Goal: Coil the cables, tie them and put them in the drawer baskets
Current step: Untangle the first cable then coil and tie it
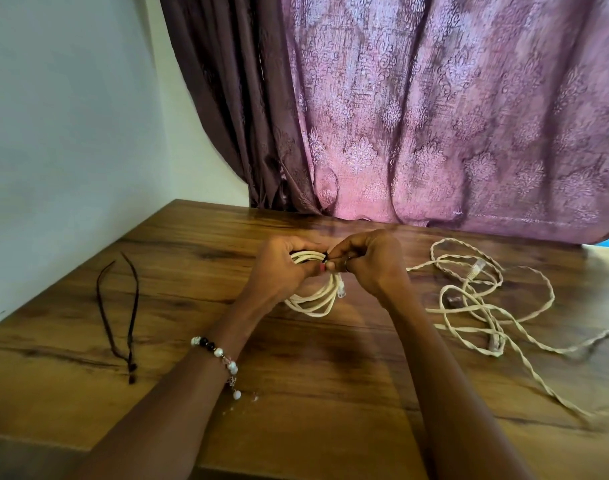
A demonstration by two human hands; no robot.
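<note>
A cream network cable wound into a coil (pixel 316 301) hangs between both hands above the wooden table (pixel 330 375). My left hand (pixel 282 268) grips the coil's upper strands. My right hand (pixel 368 263) pinches a small black tie (pixel 327 261) against the top of the coil. A clear plug on the coiled cable dangles at its right side. To the right lie loose cream cables (pixel 476 306) in a tangle on the table, with clear plugs among them. No drawer or basket is in view.
Two black cable ties (pixel 117 317) lie on the table's left part, near the white wall (pixel 53 133). A purple patterned curtain (pixel 434 116) hangs behind the table's far edge. The table's near edge runs below my forearms.
</note>
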